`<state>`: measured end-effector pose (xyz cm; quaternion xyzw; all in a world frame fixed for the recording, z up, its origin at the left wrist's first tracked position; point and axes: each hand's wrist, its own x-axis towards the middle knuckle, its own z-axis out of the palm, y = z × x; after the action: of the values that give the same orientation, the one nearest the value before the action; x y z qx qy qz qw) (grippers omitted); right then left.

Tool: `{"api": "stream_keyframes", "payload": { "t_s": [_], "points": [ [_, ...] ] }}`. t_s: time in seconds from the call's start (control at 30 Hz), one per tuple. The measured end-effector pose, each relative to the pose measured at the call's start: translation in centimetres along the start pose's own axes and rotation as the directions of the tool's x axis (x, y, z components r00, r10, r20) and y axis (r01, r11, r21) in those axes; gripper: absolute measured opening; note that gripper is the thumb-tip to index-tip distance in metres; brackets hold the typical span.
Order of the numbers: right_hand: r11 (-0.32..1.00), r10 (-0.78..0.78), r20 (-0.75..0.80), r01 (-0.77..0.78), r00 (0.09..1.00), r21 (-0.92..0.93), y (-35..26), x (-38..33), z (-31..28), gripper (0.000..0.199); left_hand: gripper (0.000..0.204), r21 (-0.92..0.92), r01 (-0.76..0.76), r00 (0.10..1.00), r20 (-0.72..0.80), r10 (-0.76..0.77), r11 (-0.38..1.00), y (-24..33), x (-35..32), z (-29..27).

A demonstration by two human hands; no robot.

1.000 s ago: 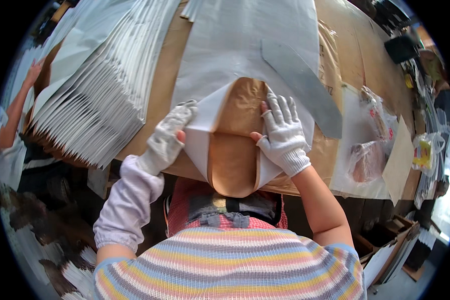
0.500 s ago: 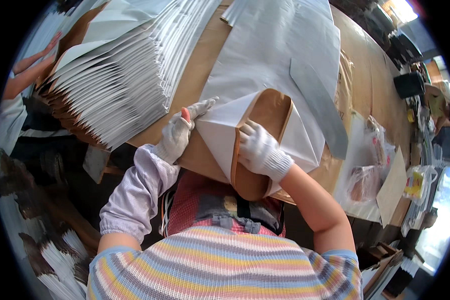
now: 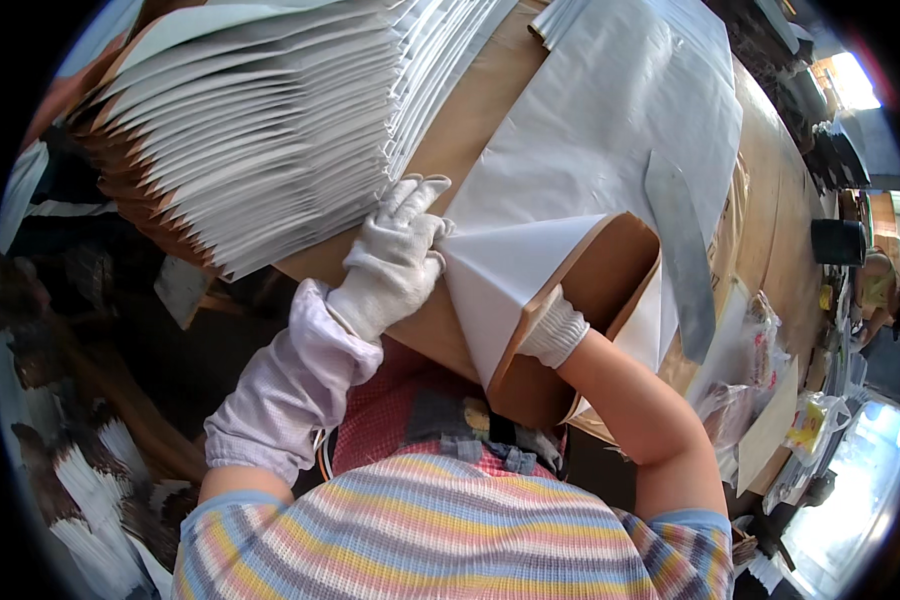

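A large paper bag (image 3: 500, 265), white outside and brown inside, lies with its end spread into a wide mouth toward me. My right hand (image 3: 555, 328), in a white knitted glove, reaches into that mouth; its fingers are hidden behind the bag's near-left wall. Beside the pointed left corner of the bag rests my left hand (image 3: 395, 255), also gloved, its fingers extended and slightly bent, the fingertips touching or very near the corner. A flat grey blade-shaped plate (image 3: 682, 255) lies on the white sheeting to the right of the mouth.
A tall fanned stack of folded white and brown bags (image 3: 260, 130) stands at the left. Brown sheet covers the table (image 3: 470, 110). Clear plastic bags (image 3: 727, 408) and a board (image 3: 767, 425) lie at the right edge. Another person (image 3: 878, 285) is at the far right.
My right hand has gone deeper into the bag's mouth, which has opened wider. My left hand has turned back-up beside the corner. The whole view has shifted, moving the table rightward.
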<state>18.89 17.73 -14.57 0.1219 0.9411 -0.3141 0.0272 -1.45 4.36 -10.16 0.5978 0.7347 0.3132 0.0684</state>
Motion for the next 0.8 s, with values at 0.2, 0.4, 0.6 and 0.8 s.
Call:
{"api": "stream_keyframes", "payload": {
  "t_s": [0.2,0.4,0.6,0.8],
  "points": [
    [0.883,0.191,0.208,-0.261,0.959,0.391,1.0,0.2,0.7,0.053,0.037,0.055,-0.037,0.999,0.009,0.036,0.998,-0.2,-1.6,-1.5],
    [0.996,0.092,0.072,-0.091,0.993,-0.022,-1.9,0.6,-1.6,0.049,0.07,-0.32,-0.317,0.937,0.039,0.347,0.893,1.6,0.8,0.8],
    [0.923,0.207,-0.102,-0.229,0.973,-0.311,-3.4,-2.6,-11.1,0.021,0.087,0.04,-0.27,0.938,0.235,0.254,0.962,1.7,-0.7,1.7],
    [0.919,0.241,-0.438,-0.349,0.866,-0.184,-0.8,-1.8,-10.2,0.041,0.085,0.191,-0.28,0.928,0.304,0.215,0.941,3.2,0.0,2.7]
  ]
}}
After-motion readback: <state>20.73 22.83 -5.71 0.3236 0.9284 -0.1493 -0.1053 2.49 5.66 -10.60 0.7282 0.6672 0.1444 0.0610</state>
